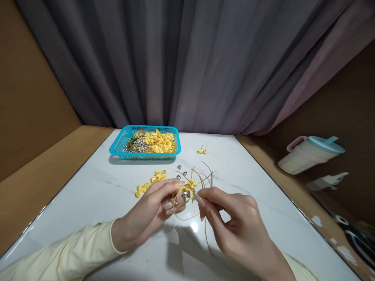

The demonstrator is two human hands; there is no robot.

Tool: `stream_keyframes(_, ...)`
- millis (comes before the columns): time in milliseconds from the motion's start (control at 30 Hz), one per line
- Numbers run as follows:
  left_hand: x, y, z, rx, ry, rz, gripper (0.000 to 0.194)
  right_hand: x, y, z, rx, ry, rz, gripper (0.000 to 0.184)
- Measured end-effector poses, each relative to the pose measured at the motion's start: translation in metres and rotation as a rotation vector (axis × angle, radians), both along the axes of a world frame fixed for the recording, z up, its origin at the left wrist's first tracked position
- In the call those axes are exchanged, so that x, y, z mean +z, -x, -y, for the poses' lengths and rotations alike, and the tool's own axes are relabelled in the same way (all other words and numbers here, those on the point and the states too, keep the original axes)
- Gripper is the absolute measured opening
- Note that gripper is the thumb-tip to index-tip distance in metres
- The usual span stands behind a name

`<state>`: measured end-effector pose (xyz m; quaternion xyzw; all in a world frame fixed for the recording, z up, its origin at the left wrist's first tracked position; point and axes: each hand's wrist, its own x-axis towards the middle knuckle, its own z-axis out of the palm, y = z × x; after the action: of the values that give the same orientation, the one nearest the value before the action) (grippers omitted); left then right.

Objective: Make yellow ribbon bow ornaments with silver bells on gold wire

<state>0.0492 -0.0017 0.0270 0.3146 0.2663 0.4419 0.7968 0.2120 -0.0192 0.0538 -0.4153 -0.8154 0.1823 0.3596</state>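
Observation:
My left hand (pixel 155 207) is closed on a small yellow ribbon bow (pixel 191 184), held a little above the table. A silver bell (pixel 185 193) hangs just under the bow, beside my left fingertips. Thin gold cord loops round both. My right hand (pixel 237 218) pinches the gold cord (pixel 206 236) between thumb and forefinger, right beside the bow; the exact grip point is partly hidden. Loose cord ends fan out behind the fingers. Several small silver bells (pixel 179 167) and several yellow bows (pixel 158 176) lie on the table beyond my left hand.
A blue basket (pixel 143 157) at the back holds yellow bows, silver bells and a gold cord bundle. One bow with a cord loop (pixel 202 152) lies on the white tabletop (pixel 234 164). At right are a tumbler (pixel 304 156), a small bottle (pixel 326 181) and scissors (pixel 356 238).

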Motion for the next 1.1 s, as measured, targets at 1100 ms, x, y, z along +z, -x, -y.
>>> stream_keyframes(1100, -0.002, 0.006, 0.001, -0.009, -0.440, -0.535, 0.026, 0.021, -0.013, -0.008, 0.114, 0.450, 0.010, 0.023)
